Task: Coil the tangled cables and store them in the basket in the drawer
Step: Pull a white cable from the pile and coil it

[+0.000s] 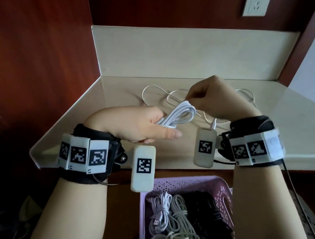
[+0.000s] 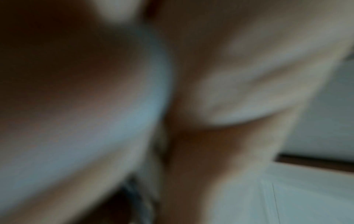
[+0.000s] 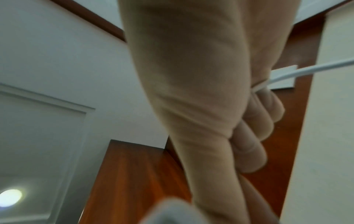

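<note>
Above counter (image 1: 295,120): both hands gripping one white cable (image 1: 180,114); basket (image 1: 220,193) holds three coils.

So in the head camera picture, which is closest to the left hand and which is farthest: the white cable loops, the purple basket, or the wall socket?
From the left hand, nearest first:
1. White cable loops: held in its grip, sticking out to its right.
2. Purple basket: below and to the right, in the drawer, with coiled cables inside.
3. Wall socket: high on the wall at the top right, farthest.

Reddish wood panelling (image 1: 35,51), cream countertop (image 1: 295,122), wall socket (image 1: 256,5), possibly a ceiling lamp (image 3: 10,197)
</note>
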